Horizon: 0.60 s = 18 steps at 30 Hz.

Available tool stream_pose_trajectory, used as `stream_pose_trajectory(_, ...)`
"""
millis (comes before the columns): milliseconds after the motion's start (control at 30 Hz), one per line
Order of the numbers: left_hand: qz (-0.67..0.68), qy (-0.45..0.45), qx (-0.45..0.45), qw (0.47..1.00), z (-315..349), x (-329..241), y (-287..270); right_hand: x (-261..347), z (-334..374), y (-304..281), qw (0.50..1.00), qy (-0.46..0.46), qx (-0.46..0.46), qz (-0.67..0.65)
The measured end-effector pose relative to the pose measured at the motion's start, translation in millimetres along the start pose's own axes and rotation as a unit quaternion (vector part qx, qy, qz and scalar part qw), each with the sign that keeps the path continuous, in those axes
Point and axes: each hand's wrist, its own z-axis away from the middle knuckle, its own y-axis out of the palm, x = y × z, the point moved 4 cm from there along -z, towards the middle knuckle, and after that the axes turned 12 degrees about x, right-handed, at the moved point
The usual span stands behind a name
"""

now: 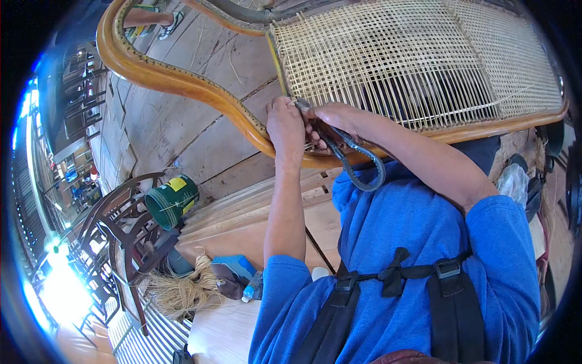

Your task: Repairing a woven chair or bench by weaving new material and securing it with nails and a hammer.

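Note:
A curved wooden chair frame (200, 91) lies across the far side, with a woven cane panel (376, 45) in its right part. Along the panel's near edge the strands run mostly one way, and dark gaps show between them. My left hand (285, 124) is closed at the panel's near left corner, its fingers bent against the frame; what they pinch is hidden. Beside it, my right hand (332, 116) grips a dark grey tool with a large looped handle (381, 173). The tool's narrow end reaches toward my left fingertips, and the loop hangs over the frame's near rail.
Wooden boards (242, 212) are stacked below my left arm. To the left are a green bucket (173, 203), dark wooden chairs (121, 242) and a bundle of cane strands (182, 285). A blue-capped bottle (251, 288) lies nearby. Another person's sandalled foot (171, 25) stands at the far left.

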Motion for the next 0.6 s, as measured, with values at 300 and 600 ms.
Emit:
stream_pose_trajectory(300,-0.042,0.036,-0.007,0.998,12.5,-8.3,-0.8,-7.1,0.9,-0.3,0.999,-0.022,-0.038,0.013)
stream_pose_trajectory(600,-0.025,0.053,0.018,0.998,21.2,-16.2,-3.3,-6.6,3.6,-3.4,0.997,-0.051,-0.046,0.039)
